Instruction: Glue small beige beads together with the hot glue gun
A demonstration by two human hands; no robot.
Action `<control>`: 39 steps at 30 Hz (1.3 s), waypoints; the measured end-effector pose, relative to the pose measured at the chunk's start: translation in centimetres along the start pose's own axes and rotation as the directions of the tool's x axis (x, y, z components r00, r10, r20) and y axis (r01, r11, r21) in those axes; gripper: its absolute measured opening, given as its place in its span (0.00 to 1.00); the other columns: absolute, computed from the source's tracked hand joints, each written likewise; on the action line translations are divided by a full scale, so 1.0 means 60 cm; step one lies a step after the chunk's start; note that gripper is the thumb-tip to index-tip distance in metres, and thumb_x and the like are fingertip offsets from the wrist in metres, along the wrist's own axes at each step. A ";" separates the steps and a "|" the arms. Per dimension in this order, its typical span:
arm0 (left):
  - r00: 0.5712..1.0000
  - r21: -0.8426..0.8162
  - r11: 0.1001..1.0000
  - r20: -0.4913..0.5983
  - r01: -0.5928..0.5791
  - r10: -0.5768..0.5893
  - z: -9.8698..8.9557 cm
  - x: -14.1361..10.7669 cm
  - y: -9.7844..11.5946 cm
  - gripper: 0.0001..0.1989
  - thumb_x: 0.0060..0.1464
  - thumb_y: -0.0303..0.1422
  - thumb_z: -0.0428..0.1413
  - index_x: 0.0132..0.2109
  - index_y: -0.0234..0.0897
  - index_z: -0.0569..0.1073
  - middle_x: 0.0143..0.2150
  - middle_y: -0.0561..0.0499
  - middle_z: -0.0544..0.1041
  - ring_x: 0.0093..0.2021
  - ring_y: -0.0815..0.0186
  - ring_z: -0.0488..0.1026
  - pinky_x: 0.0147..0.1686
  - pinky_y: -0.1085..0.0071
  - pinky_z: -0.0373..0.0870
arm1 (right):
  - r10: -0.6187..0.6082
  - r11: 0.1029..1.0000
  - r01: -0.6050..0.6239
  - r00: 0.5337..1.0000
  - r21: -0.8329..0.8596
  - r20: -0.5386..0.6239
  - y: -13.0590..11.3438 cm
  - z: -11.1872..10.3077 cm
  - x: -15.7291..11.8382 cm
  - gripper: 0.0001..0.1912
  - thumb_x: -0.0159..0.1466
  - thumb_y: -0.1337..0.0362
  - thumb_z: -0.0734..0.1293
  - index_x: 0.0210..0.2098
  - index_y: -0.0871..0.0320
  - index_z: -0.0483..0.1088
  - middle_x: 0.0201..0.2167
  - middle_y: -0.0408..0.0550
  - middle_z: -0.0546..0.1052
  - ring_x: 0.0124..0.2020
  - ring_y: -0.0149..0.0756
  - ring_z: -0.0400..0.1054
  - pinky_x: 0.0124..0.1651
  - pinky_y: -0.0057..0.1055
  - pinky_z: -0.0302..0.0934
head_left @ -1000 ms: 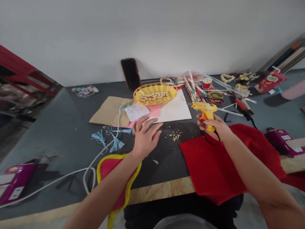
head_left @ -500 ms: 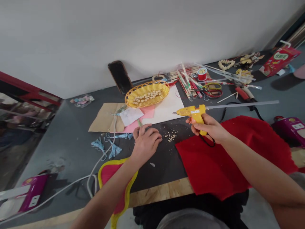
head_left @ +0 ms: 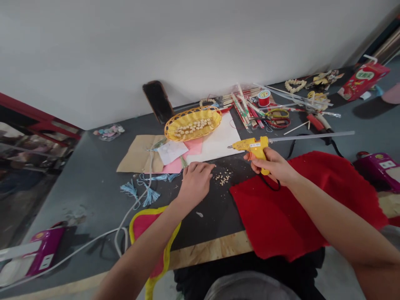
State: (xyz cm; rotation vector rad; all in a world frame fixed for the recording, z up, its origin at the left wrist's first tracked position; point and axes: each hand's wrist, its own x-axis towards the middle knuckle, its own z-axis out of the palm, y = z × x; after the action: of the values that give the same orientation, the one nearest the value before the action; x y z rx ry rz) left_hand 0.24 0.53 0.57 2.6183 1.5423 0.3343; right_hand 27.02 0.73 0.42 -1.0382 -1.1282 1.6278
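Observation:
My right hand (head_left: 271, 164) is wrapped round the handle of a yellow glue gun (head_left: 250, 144), its nozzle pointing left. A long, clear glue stick (head_left: 312, 136) sticks out of the gun's back end. My left hand (head_left: 196, 181) is held over the dark table, fingers curled and pressed together at the tips; what they hold, if anything, is too small to make out. Just right of those fingertips lies a scatter of small pale beads (head_left: 223, 178). Behind, a yellow woven basket (head_left: 170, 132) holds more small pale pieces. Red felt cloth (head_left: 281, 212) lies beneath my right forearm.
Blue tassels (head_left: 151, 196) and a white cord (head_left: 128, 214) lie left of my left hand. A phone (head_left: 158, 101) leans on the wall. Scissors (head_left: 278, 118), pliers (head_left: 317, 123), a red thread spool (head_left: 264, 99) and a drink carton (head_left: 364, 81) stand or lie at the back right.
My left hand's fingers have gone from spread on the table to drawn together, reaching slightly right toward the beads. My right hand keeps the glue gun in almost the same place.

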 end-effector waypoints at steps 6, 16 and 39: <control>0.996 -0.013 0.997 0.043 -0.074 0.075 0.011 0.011 0.011 0.15 0.59 0.25 0.48 0.50 0.39 0.74 0.46 0.44 0.78 0.47 0.53 0.68 0.43 0.56 0.64 | -0.008 1.000 0.009 1.000 0.012 -0.010 0.003 -0.002 0.002 0.10 0.58 0.60 0.70 0.34 0.57 0.67 0.42 0.50 0.74 0.26 0.27 0.62 0.27 0.30 0.59; 0.999 -0.062 0.998 0.034 -0.027 0.030 -0.017 0.043 0.016 0.06 0.58 0.33 0.55 0.35 0.40 0.75 0.35 0.50 0.80 0.41 0.57 0.73 0.43 0.58 0.63 | -0.012 1.000 0.012 1.000 0.027 -0.028 0.010 -0.004 0.004 0.09 0.59 0.62 0.69 0.38 0.56 0.69 0.42 0.49 0.74 0.27 0.27 0.63 0.27 0.29 0.60; 0.999 -0.388 0.921 0.052 0.032 -0.013 -0.002 0.058 0.026 0.09 0.57 0.29 0.51 0.31 0.38 0.74 0.34 0.49 0.79 0.39 0.61 0.72 0.43 0.61 0.68 | -0.014 1.000 0.015 0.999 0.024 -0.032 0.015 -0.007 0.006 0.10 0.59 0.61 0.69 0.39 0.58 0.68 0.39 0.47 0.74 0.27 0.26 0.63 0.27 0.28 0.60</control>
State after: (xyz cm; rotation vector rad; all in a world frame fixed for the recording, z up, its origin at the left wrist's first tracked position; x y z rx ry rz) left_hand 3.16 2.82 1.49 2.2819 1.3269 0.5118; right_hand 27.16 0.98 -0.60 -1.0347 -1.0901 1.6047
